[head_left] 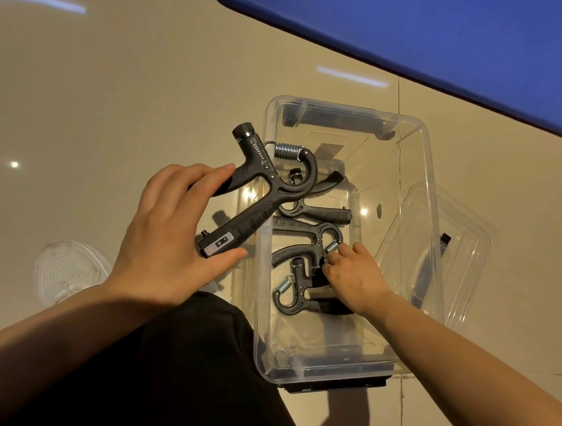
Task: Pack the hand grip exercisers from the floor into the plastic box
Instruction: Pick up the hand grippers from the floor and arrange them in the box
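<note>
head view, left hand (168,238) gripping black ribbed exerciser (257,198), clear plastic box (422,176)

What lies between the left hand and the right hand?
In the head view, the exerciser gripped by the left hand and the box's clear near wall lie between it and the right hand.

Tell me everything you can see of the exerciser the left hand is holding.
The held exerciser looks like black plastic, with a metal coil spring at its top, a knurled adjuster knob, a printed kg scale and a small counter window on the lower handle. The left hand grips both handles, holding it tilted over the near-left rim of the plastic box.
</note>
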{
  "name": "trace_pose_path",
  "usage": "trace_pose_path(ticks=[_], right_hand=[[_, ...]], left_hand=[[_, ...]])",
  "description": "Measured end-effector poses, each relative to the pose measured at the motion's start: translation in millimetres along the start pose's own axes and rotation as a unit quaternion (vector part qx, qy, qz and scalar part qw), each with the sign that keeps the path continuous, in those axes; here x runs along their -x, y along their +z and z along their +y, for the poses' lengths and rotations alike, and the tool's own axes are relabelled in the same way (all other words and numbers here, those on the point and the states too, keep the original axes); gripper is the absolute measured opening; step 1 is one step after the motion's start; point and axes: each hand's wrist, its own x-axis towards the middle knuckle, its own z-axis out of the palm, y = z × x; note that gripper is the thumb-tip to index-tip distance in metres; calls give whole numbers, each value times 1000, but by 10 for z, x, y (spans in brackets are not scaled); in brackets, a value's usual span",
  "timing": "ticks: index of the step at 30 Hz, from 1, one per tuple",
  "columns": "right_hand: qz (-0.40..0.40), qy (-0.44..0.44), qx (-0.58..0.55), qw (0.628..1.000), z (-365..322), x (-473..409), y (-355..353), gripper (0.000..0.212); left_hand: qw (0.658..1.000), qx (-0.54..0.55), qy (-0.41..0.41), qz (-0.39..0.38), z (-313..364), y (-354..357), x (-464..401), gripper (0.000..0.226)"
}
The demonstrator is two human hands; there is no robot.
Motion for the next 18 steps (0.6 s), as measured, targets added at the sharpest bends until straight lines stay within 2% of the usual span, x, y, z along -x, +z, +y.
trace_pose_path(ticks=[11, 18], right_hand=[[-1, 41, -43, 998, 18, 2, 85, 27], [-21, 46, -48, 998, -4, 15, 36, 37]], left_hand=[[1000, 7, -5, 1, -13, -5, -3, 86], [1000, 7, -3, 4, -21, -5, -16, 85]])
